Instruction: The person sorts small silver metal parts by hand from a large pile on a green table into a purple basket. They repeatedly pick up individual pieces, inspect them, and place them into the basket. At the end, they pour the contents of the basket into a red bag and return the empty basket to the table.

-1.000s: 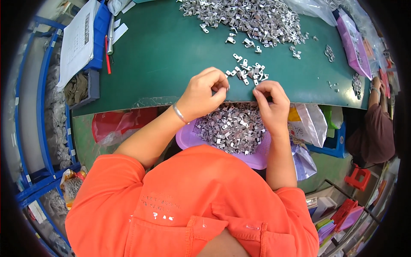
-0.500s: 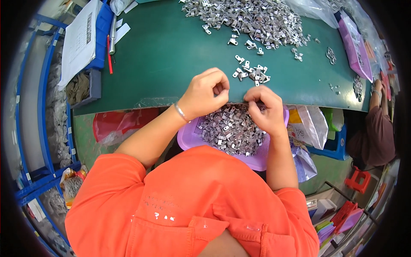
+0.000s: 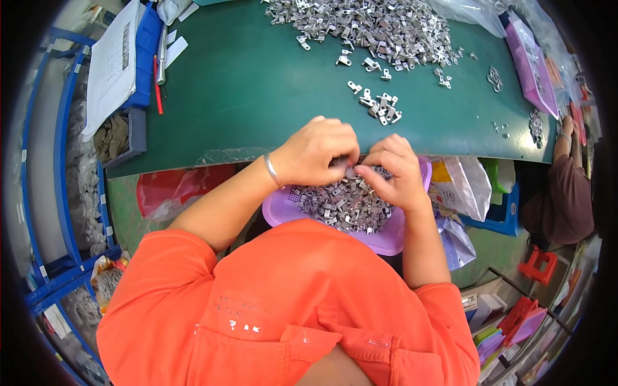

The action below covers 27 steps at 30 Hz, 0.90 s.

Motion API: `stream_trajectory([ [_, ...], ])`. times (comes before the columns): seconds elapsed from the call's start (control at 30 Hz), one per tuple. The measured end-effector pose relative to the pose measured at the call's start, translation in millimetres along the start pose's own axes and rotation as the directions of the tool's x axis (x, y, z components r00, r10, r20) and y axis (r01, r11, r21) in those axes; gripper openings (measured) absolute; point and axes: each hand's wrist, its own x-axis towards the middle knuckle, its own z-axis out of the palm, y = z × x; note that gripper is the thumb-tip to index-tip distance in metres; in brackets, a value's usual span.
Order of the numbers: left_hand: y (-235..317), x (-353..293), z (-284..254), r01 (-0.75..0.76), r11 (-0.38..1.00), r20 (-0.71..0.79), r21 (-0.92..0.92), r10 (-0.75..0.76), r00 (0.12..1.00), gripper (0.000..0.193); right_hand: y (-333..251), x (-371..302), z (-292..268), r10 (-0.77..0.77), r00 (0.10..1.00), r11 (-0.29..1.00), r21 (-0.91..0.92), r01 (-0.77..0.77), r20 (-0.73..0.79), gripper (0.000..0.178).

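Observation:
Over the near edge of the green table, my left hand [image 3: 318,153] and my right hand [image 3: 396,172] meet with bent fingers pinched together. A small pale bit shows between the fingertips, but its kind is too small to make out. Directly below them, a purple plastic basket [image 3: 275,209] holds a heap of small bent metal clips [image 3: 351,204] with holes. Just beyond my hands, a small loose group of the same clips [image 3: 384,109] lies on the table. A metal bracelet [image 3: 271,170] circles my left wrist.
A large clip pile [image 3: 373,29] covers the far table [image 3: 238,83]. Papers [image 3: 116,67], a red pen [image 3: 158,87] and a grey bin [image 3: 136,135] stand left. A pink basket [image 3: 531,67] is at right, near another person [image 3: 559,206]. Blue shelving [image 3: 61,148] lines the left.
My hands have come together from apart, the left moving right and slightly down, the right slightly left. The small clip group on the table looks more compact, with fewer pieces at its left.

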Motion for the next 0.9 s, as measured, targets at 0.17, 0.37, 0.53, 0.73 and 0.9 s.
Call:
stream_trajectory([
  [0.17, 3.5, 22.2, 12.7, 0.169, 0.978, -0.248, -0.125, -0.196, 0.949, 0.031, 8.7, 14.5, 9.6, 0.185, 0.932, 0.941, -0.216, -0.260, -0.313, 0.018],
  [0.37, -9.8, 40.2, 27.2, 0.156, 0.982, -0.301, 0.106, -0.118, 0.946, 0.026, 13.8, 4.5, 6.9, 0.164, 0.940, 0.950, -0.209, -0.233, -0.300, 0.015],
  [0.53, -3.6, 22.5, 23.6, 0.131, 0.990, -0.314, 0.045, -0.110, 0.943, 0.017, 4.7, -13.8, -10.6, 0.124, 0.982, 0.982, 0.161, -0.100, -0.145, 0.014],
  [0.73, 1.8, 11.2, 12.2, 0.030, 0.995, -0.095, -0.097, -0.039, 0.995, 0.020, 10.3, 16.8, -10.0, 0.162, 0.904, 0.927, -0.253, -0.276, -0.396, 0.021],
  [0.9, 4.0, 26.9, 22.1, 0.264, 0.963, -0.322, -0.053, -0.267, 0.908, 0.027, 14.5, 1.5, -4.0, 0.060, 0.990, 0.994, -0.088, -0.071, -0.125, 0.016],
])
